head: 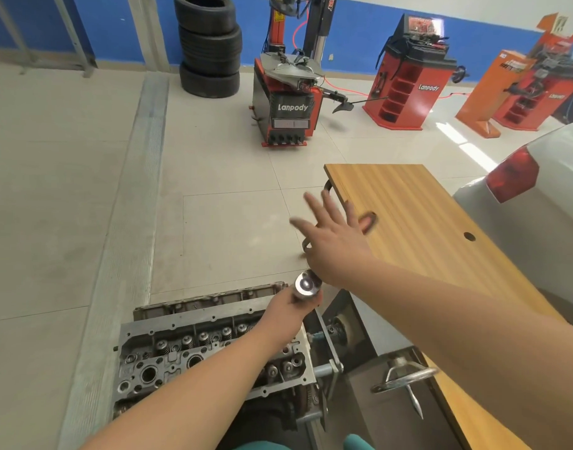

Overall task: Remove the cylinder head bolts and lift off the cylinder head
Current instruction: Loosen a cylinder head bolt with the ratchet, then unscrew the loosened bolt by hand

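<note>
gripping a shiny metal socket tool [306,285], the left hand [286,311] hovers above the cylinder head [194,355], whose long axis runs left-right; the right hand [335,241] spreads wide by the tabletop [418,222].

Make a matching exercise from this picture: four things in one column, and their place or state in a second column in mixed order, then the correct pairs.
Things:
1. left hand
2. right hand
3. cylinder head
4. stack of tyres

Place or state:
A. stands on the floor by the blue wall
B. fingers spread open, reaching toward the wooden tabletop
C. grips a shiny metal tool
D. sits on the engine at the bottom of the view, valve springs showing

Pairs: 1-C, 2-B, 3-D, 4-A
</note>
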### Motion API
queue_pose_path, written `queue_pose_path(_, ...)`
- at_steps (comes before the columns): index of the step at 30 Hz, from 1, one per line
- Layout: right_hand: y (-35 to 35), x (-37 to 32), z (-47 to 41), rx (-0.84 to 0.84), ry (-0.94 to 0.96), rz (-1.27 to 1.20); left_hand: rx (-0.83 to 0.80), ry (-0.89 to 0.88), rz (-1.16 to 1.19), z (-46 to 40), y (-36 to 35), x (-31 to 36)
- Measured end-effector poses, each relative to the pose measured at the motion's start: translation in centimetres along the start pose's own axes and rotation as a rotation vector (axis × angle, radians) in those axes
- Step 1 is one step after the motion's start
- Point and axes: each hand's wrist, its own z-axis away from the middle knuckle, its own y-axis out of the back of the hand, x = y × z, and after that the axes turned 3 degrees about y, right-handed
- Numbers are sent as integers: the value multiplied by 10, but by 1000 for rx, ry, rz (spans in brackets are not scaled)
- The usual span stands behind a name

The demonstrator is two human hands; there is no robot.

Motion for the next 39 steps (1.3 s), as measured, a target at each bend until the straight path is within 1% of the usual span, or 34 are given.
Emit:
queue_pose_path(1, 1, 6, 6, -63, 61, -63, -2, -11, 12, 0, -1, 1)
queue_pose_path(2, 0, 11, 14, -158, 71, -184, -2, -24, 19, 0, -2, 1)
queue_pose_path(4, -4, 14, 30, -340, -11, -455, -14, -57, 18, -2, -3, 1)
queue_pose_path(8, -14, 18, 45, -510, -103, -883, -46, -81, 12, 0, -2, 4)
queue_pose_path(10, -15, 17, 46, -488, -136, -965, -51, -87, 14, -1, -2, 4)
queue_pose_path(12, -15, 13, 46, -441, -147, -924, -46, -86, 10, -1, -1, 4)
queue_pose_path(14, -15, 10, 45, -431, -154, -907, -49, -82, -21, -1, -1, 3)
queue_pose_path(16, -10, 13, 47, -441, -163, -989, -42, -78, -39, -2, -1, 3)
queue_pose_path(18, 0, 23, 48, -430, -143, -1124, -5, -73, -71, -4, -1, 4)
queue_pose_path(20, 9, 39, 46, -364, -139, -1209, 19, -76, -95, -7, -3, 0)
queue_pose_path(23, 6, 69, 42, -213, -269, -1185, 16, -105, -83, -8, -6, -4)
queue_pose_path(25, -14, 94, 43, -175, -360, -1098, 11, -117, -101, -8, -8, -3)
queue_pose_path(29, -74, 142, 48, -227, -445, -784, 28, -108, -104, -8, -9, -6)
queue_pose_path(32, -114, 165, 53, -283, -447, -549, 45, -126, -105, -8, -8, -8)
queue_pose_path(36, -153, 194, 57, -277, -436, -414, 73, -113, -118, -6, -9, -8)
queue_pose_path(39, -176, 220, 59, -267, -476, -407, 120, -107, -140, -5, -13, -9)
